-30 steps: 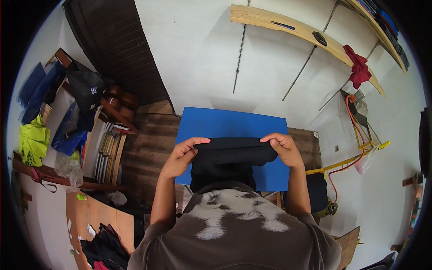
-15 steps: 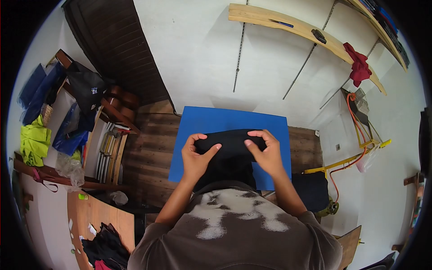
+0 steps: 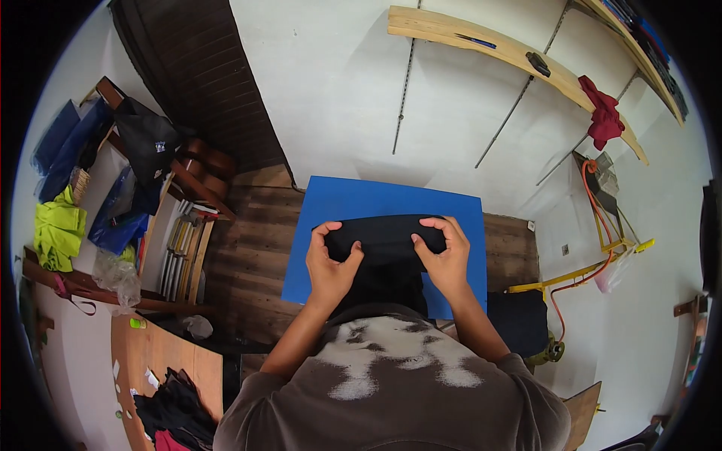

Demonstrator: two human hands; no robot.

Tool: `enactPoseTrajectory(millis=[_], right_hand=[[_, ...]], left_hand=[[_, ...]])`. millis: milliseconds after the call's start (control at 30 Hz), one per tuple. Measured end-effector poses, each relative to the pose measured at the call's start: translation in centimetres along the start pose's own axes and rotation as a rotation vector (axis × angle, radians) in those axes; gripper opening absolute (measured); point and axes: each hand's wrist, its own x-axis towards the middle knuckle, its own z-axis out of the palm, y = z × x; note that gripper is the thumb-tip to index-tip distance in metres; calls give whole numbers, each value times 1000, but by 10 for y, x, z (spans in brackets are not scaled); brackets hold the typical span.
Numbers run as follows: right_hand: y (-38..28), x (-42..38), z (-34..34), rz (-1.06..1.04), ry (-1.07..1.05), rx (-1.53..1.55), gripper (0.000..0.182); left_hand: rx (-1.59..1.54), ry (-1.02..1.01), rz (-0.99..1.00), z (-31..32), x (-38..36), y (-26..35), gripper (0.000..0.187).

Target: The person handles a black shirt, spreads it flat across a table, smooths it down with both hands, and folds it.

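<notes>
A black cloth (image 3: 387, 239) is stretched between my two hands, above a blue tabletop (image 3: 361, 192). My left hand (image 3: 331, 263) pinches its left end, thumb on the near face and fingers curled behind the fabric. At the right end my right hand (image 3: 445, 257) grips it the same way. The upper edge of the cloth runs nearly straight from one hand to the other, and its lower part hangs down in front of my shirt.
At lower left, a wooden table (image 3: 203, 361) bears dark clothes (image 3: 177, 410). Shelves with blue packets and a lime green cloth (image 3: 59, 229) stand left. A wall shelf (image 3: 429, 28) holds a red cloth (image 3: 604, 120). Right of the blue tabletop is a black item (image 3: 519, 322).
The cloth's upper edge looks straighter and flatter between my hands. Both hands have shifted only slightly and keep their hold. The view has moved a little.
</notes>
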Motion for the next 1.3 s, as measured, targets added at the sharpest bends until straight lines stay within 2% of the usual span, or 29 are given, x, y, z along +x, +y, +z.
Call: enactPoseTrajectory(millis=[100,200,267,367,500,633,867,1000,1067,1100,1133,1167,1200,1233,1267,1300], right_hand=[[3,2,-3,12,-20,22,26],[7,6,-8,-5,-61,29,27],[10,7,-14,-31,-81,29,28],[12,12,-26,-53,-201,28,33],[16,16,-38,-50,-278,58,42],[15,18,-45,2,-292,81,48],[40,17,-49,28,-299,220,47],[44,15,-52,165,-346,274,49],[54,8,-48,236,-364,306,52],[64,2,-44,355,-393,364,48],[76,-5,-38,474,-422,422,44],[96,-18,-30,475,-421,422,44],[122,-37,-22,399,-536,377,40],[140,-51,-18,316,-649,331,37],[148,-61,-23,378,-862,283,33],[155,-71,-25,433,-1071,227,31]], left_hand=[[-14,21,-68,-3,1,-6,41],[-5,25,5,-7,5,-11,36],[0,-21,-107,-14,7,-2,33],[-32,-39,-64,-19,10,-17,32],[-20,-101,-74,-26,14,-20,34],[-166,-167,-139,-25,20,-13,38],[-319,-219,-262,-23,26,-15,40],[-338,-213,-230,-19,26,-22,42],[-367,-226,-310,-19,24,-27,41],[-367,-228,-312,-20,22,-33,41],[-222,-309,-366,-21,21,-43,38],[-76,-387,-419,-23,17,-55,36],[-77,-387,-420,-27,9,-72,36],[-88,-565,-564,-31,-3,-96,31],[-97,-744,-703,-35,-15,-121,26],[-131,-811,-750,-41,-37,-153,22]])
